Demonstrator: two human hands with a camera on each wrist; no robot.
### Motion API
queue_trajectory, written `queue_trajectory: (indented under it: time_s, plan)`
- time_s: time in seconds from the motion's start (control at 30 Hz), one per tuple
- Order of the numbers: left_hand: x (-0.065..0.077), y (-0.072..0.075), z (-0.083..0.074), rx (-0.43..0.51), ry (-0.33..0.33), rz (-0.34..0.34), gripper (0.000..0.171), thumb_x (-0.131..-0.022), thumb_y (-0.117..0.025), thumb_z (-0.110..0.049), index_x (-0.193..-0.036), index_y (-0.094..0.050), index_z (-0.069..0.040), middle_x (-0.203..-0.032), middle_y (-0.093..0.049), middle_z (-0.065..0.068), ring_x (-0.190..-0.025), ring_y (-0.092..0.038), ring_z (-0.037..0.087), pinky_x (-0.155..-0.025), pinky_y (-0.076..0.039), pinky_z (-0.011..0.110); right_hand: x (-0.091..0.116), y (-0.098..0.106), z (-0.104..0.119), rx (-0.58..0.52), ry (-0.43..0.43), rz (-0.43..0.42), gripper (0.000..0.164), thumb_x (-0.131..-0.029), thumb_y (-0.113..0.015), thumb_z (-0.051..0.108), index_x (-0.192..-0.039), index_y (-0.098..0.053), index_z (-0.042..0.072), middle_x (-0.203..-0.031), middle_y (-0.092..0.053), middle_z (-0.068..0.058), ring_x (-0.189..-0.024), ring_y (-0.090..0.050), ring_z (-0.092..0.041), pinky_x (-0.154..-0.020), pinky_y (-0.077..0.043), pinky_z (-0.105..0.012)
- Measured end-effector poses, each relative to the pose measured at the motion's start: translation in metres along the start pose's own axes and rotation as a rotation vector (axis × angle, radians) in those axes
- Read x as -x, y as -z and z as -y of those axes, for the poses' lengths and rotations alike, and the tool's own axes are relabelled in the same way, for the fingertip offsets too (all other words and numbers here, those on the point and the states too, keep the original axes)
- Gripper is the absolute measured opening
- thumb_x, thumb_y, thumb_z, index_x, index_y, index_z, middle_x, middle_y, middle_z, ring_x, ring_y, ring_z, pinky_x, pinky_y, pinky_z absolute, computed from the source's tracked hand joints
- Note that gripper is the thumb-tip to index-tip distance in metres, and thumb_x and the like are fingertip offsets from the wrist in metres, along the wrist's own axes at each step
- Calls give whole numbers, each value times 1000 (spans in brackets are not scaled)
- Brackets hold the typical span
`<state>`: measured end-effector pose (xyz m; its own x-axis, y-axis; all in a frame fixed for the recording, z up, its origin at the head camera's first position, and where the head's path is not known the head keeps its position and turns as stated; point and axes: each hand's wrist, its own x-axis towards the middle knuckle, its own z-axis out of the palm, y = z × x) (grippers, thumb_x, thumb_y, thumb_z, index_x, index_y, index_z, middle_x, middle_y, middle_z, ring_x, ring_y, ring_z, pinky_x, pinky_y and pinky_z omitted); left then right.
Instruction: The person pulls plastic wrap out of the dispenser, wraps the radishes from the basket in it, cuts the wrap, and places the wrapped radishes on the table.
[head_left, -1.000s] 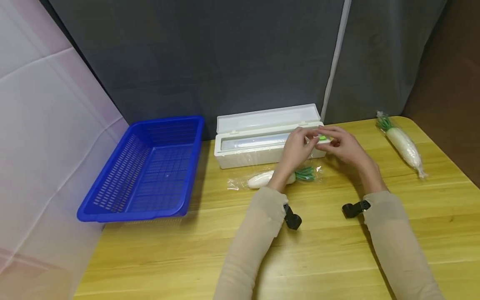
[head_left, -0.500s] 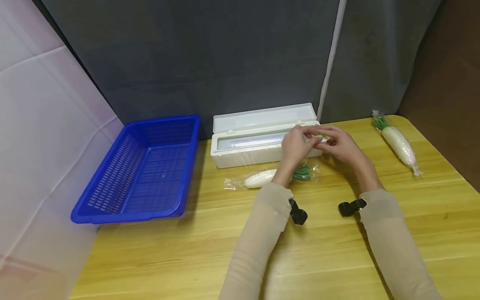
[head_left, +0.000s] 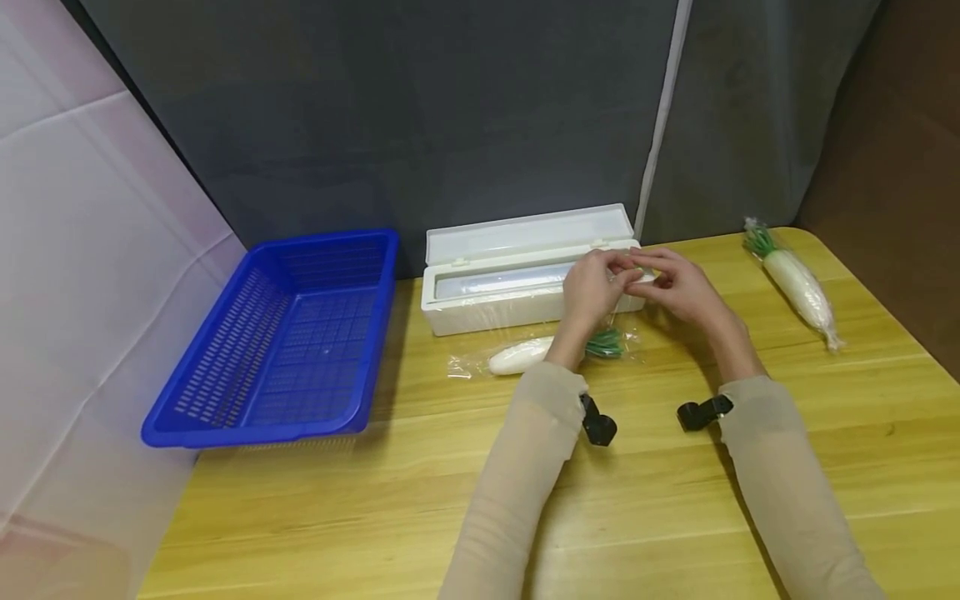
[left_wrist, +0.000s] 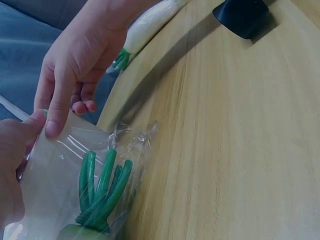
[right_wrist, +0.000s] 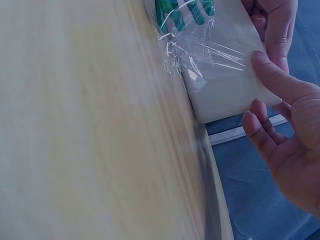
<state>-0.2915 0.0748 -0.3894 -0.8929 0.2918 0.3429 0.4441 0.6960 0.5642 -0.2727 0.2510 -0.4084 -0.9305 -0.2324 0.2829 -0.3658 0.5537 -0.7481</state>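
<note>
A white cling film box [head_left: 495, 317] stands with its lid raised at the back of the table. From it, clear film [head_left: 467, 367] hangs down the front over a white radish [head_left: 517, 357] with green stalks, partly hidden by the left forearm. At the box's right end my left hand [head_left: 588, 287] has thumb and fingers pinched at a small green slider [left_wrist: 46, 113], mostly covered. My right hand [head_left: 686, 287] meets it from the other side, thumb [right_wrist: 267, 72] on the box's front edge and its other fingers behind, gripping the same slider end.
A blue perforated basket [head_left: 255, 437] stands to the left, beside a pale fabric wall [head_left: 82, 275]. Another white radish [head_left: 798, 287], wrapped in film, lies near the table's right edge. A dark curtain [head_left: 375, 108] hangs behind the box.
The head view has shifted a little. Both hands stay at the box's right end, drawn slightly closer together, and the green slider is now more covered by fingers.
</note>
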Motion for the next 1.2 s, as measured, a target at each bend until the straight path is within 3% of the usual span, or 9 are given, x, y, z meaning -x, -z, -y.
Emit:
queue_trajectory:
  time_s: [0.33,0.63,0.87,1.1,1.2]
  plan:
    - [1,1,-2,-33,-23,4,14,-95,-73,-30,-99,-76,-17,-91,-68,-6,-78,-60,7,-71,-45,21,-1,0,1,21,-33,3,53,-94,-73,20,-142,-57,6,-145,-51,-17,-101,-54,-27,-79,-44,-16]
    - [3,1,2,25,-68,-18,11,-95,-72,-19,-98,-74,-9,-92,-67,1,-83,-61,11,-76,-46,20,-1,1,1,31,-28,-1,50,-94,-73,19,-141,-59,7,-145,-51,-16,-97,-52,-25,-77,-44,-16]
    - [5,4,6,84,-97,-38,12,-93,-75,-20,-94,-77,-7,-88,-65,2,-77,-58,10,-68,-42,15,0,0,0,30,-59,0,52,-94,-74,20,-141,-59,9,-146,-51,-13,-98,-54,-25,-78,-44,-17]
    - [7,6,9,-53,-103,-34,19,-94,-73,-32,-98,-79,-14,-83,-60,-4,-69,-52,8,-60,-39,18,-1,0,-1,33,-56,0,51,-93,-74,19,-141,-59,9,-147,-51,-14,-98,-56,-27,-78,-44,-16]
    - [7,8,10,-40,-107,-23,18,-95,-72,-30,-98,-78,-13,-83,-60,-4,-69,-52,8,-62,-40,19,-1,1,0,40,-61,5,51,-94,-74,21,-142,-59,10,-148,-50,-14,-97,-55,-27,-77,-44,-17]
